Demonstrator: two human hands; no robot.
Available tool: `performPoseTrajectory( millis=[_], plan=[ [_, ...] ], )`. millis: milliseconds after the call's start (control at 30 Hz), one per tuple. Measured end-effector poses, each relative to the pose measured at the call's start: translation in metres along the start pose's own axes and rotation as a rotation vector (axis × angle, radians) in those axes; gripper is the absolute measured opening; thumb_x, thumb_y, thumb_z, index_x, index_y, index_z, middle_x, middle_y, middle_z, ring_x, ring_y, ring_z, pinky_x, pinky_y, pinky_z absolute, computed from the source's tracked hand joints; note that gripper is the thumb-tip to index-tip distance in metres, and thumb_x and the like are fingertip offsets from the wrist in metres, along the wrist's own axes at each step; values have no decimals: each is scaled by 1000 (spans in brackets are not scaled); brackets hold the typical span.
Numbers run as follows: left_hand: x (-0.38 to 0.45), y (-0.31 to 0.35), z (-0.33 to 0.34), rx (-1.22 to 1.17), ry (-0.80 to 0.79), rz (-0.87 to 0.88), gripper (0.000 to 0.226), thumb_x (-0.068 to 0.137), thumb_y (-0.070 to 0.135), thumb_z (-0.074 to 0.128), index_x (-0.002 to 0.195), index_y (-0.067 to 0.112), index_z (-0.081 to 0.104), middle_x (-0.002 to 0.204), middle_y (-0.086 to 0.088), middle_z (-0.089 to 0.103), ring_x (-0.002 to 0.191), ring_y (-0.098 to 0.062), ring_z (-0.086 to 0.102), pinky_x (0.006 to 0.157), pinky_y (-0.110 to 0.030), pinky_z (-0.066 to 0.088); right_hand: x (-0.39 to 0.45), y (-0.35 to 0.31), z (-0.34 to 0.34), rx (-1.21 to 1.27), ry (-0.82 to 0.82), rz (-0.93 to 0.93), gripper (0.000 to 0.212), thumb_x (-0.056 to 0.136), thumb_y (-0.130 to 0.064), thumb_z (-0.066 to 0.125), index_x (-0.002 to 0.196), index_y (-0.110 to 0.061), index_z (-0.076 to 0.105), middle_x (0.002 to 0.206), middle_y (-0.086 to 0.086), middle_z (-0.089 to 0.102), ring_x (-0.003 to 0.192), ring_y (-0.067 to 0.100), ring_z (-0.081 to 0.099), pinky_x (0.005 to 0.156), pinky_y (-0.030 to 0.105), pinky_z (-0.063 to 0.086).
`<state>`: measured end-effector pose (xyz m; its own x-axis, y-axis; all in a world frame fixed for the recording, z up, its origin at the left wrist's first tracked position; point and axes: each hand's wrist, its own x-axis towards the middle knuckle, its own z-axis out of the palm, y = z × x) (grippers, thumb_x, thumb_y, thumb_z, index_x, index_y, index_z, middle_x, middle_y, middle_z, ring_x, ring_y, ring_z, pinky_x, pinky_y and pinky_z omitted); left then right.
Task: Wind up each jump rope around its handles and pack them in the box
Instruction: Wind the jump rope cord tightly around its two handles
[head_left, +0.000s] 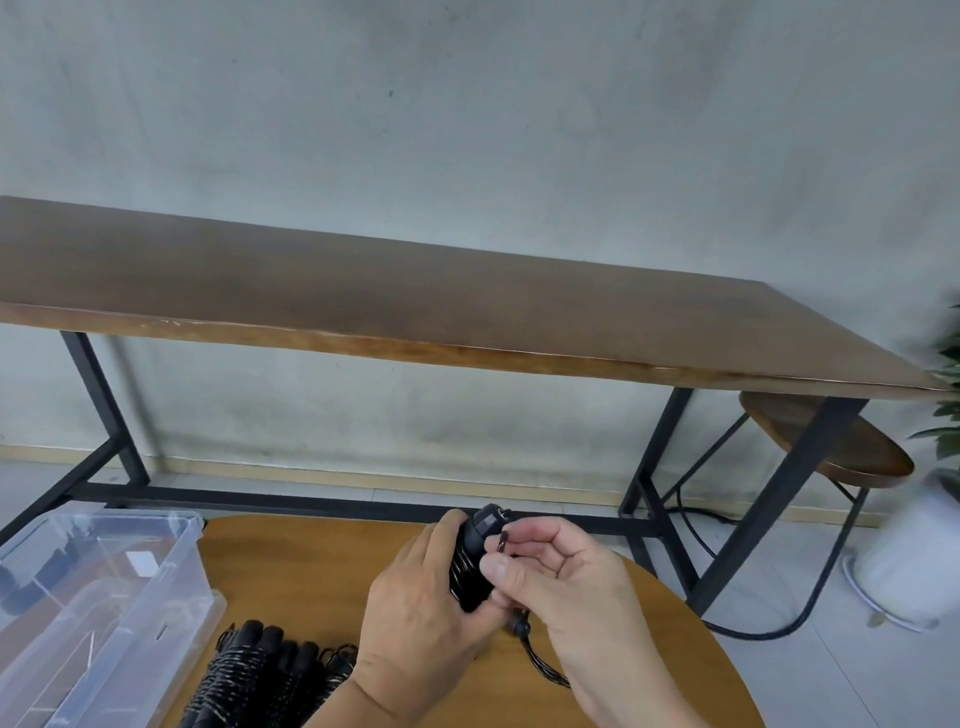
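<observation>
My left hand (415, 597) is curled round the black jump-rope handles wrapped in dark cord (475, 564), holding the bundle upright above the round light-brown wooden bench (311, 571); my right hand (561, 577) has its fingers bent and pinches the cord against the bundle's right side between thumb and forefinger; a loose length of the cord (540, 660) hangs from below the bundle and trails onto the bench under my right wrist. The already wound black jump ropes (260, 670) lie side by side on the bench near its front edge, just beside my left forearm; the clear plastic storage box (171, 566) stands at the bench's left side, touching or nearly touching that group; its contents cannot be identified. Beyond the bench stands a long dark-brown wooden table on a black metal frame (467, 306).
</observation>
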<state>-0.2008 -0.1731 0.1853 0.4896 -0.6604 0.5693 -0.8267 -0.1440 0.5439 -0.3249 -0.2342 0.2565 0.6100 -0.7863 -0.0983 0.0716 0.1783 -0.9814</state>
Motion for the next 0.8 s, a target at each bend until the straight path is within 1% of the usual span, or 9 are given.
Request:
performPoseTrajectory(
  millis=[67,133,233,367,500,567,667,733,800],
  plan=[
    [2,-4,-2,-46,-51,6,64,88,76,36,117,22,54,87,17,60,75,-1,58,63,-14,44,-1,-4,-8,8,-22,-1,43,58,-21,84,98,-9,73,81,11,74,69,23,65,64,30,53],
    [3,-5,-7,-94,-101,0,68,86,79,35,122,25,54,94,20,60,84,1,58,72,-14,43,8,-10,-21,70,74,24,35,71,-28,76,100,-8,72,73,8,67,58,17,55,54,28,44],
    [4,0,-14,-217,-178,3,55,87,76,40,125,37,50,103,23,61,100,0,59,83,-20,48,29,-15,-40,102,200,82,20,90,-20,65,98,-2,71,78,4,67,51,11,47,46,24,37],
    [4,13,-18,-319,-196,58,31,92,60,46,122,49,46,107,19,62,104,-8,61,84,-25,50,36,-19,-40,-32,87,99,13,92,-18,65,88,-8,73,81,4,69,53,11,49,48,24,39],
    [6,13,-14,-296,-226,48,38,93,62,45,122,37,53,105,18,62,101,-9,61,81,-31,51,32,-24,-33,-189,66,-24,4,87,-22,72,87,-22,76,62,-3,57,52,8,45,50,19,37],
    [7,10,-11,-272,-227,29,42,91,61,48,123,35,52,106,20,62,101,-6,61,80,-30,51,24,-27,-28,-356,-3,-160,8,81,-24,78,86,-30,78,69,-11,61,55,3,46,55,14,41],
    [9,9,-7,-187,-225,-12,49,82,55,50,123,29,52,106,19,62,96,-1,60,78,-23,51,12,-27,-19,-701,-212,-256,24,75,-36,82,98,-39,75,96,-19,58,58,1,49,61,13,42],
    [9,11,-7,-134,-239,-53,59,76,54,43,126,25,52,109,16,62,97,-5,60,79,-15,47,12,-19,-14,-815,-208,-310,19,79,-37,79,98,-37,75,102,-24,56,61,2,53,61,13,41],
    [8,12,-6,-125,-253,-67,63,74,52,38,129,23,51,111,14,62,99,-8,60,82,-21,49,14,-13,-13,-873,-155,-375,9,82,-37,76,89,-34,76,107,-28,56,66,5,55,63,15,43]
  ],
)
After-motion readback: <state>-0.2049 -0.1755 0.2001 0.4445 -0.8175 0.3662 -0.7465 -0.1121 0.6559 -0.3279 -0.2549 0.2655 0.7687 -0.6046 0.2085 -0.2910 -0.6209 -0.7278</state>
